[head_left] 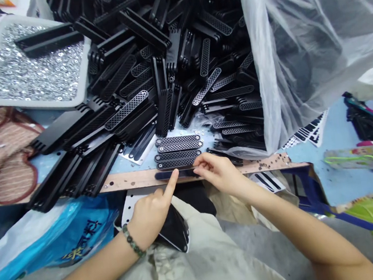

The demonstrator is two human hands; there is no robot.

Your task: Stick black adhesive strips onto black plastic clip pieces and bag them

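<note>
Several narrow black plastic pieces with a lattice face [179,155] lie stacked side by side near the table's front edge, metal washers showing at their ends. In front of them is a smooth, dark flat strip [163,176]. My left hand [151,213] has its index finger stretched out with the tip at this strip; its other fingers are curled under. At the strip's right end, my right hand [217,170] has thumb and fingertips pinched together; whatever is between them is too small to make out. Several loose washers [202,132] lie just behind the lattice pieces.
A large heap of black plastic parts [165,70] fills the back, beside a clear plastic bag [285,57]. At left are a white tray [86,57] of washers and a striped cloth [6,156]. A green-capped bottle [363,158] lies right. Black-marked sheets rest on my lap.
</note>
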